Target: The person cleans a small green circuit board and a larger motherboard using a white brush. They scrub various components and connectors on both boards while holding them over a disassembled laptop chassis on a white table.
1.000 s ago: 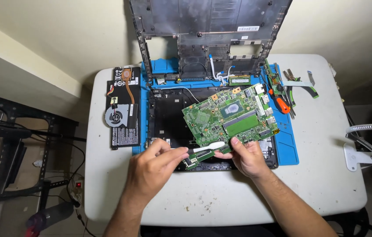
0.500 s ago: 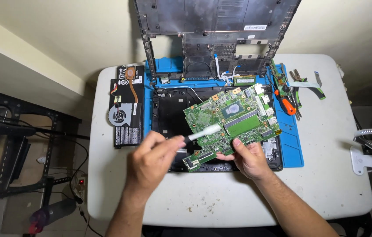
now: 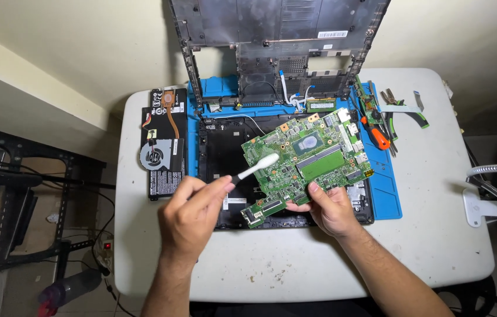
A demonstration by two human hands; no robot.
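White worktop (image 3: 436, 235) against a cream wall, dark metal rack (image 3: 19, 176) on the floor to its left. Far left on the worktop: black battery pack (image 3: 166, 170) with a cooling fan and copper heatpipe (image 3: 156, 154) lying on it. Next, blue mat (image 3: 384, 196) under an open black laptop base (image 3: 225, 152), its cover (image 3: 278, 41) propped upright behind. Left hand (image 3: 193, 214) closed around a brush with a white head (image 3: 257, 166), tip touching the left edge of the green circuit board (image 3: 304, 161). Board held tilted above the laptop base, hiding much of it. Right hand (image 3: 330, 208) pinching the board's lower edge. Right of board: orange-handled screwdriver (image 3: 377, 136), pliers (image 3: 404, 108), then a gooseneck lamp base (image 3: 489, 205) at the worktop's right edge.
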